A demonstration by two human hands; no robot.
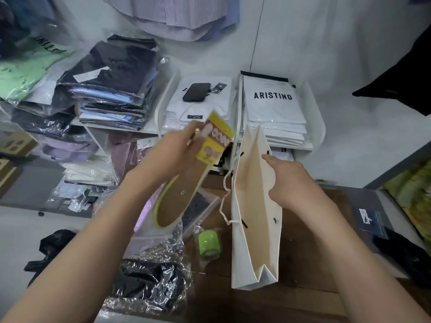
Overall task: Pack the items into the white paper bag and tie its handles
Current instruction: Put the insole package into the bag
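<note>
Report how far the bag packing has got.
Done: nothing shows inside the white paper bag yet. In hand: the left hand holds the insole pack beside the opening while the right hand holds the bag's wall open. Left: the green roll and wrapped black bundle on the table; rope handle untied.

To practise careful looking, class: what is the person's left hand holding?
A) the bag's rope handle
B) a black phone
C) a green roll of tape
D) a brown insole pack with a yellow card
D: the left hand grips the insole pack at its yellow card end, left of the open white paper bag.
</note>
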